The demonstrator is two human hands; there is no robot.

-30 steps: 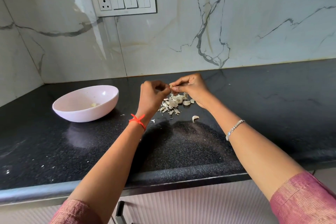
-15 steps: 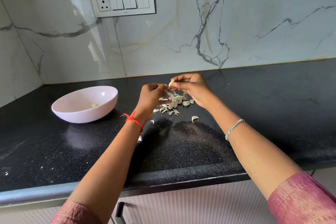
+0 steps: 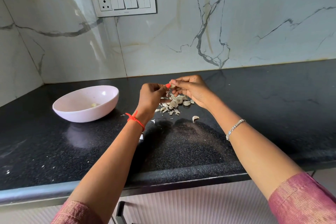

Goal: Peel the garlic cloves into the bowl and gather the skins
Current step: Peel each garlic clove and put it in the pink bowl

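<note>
My right hand (image 3: 192, 90) pinches a small pale garlic clove (image 3: 172, 86) above the black counter. My left hand (image 3: 151, 95) meets it from the left, thumb and fingertips curled onto the clove's skin. Just below both hands lies a loose pile of garlic skins and cloves (image 3: 174, 104). One separate clove (image 3: 195, 118) lies nearer to me on the counter. A pale pink bowl (image 3: 72, 113) stands to the left, with a peeled clove (image 3: 94, 104) inside it.
The black granite counter (image 3: 272, 114) meets a marble wall behind and at the left corner. A switch panel (image 3: 125, 2) hangs on the wall. Small skin flecks dot the counter at front left. A cabinet handle (image 3: 119, 212) shows below the counter's front edge.
Both hands rose slightly off the pile; they parted half a second ago and now meet again on the clove that my right hand holds.
</note>
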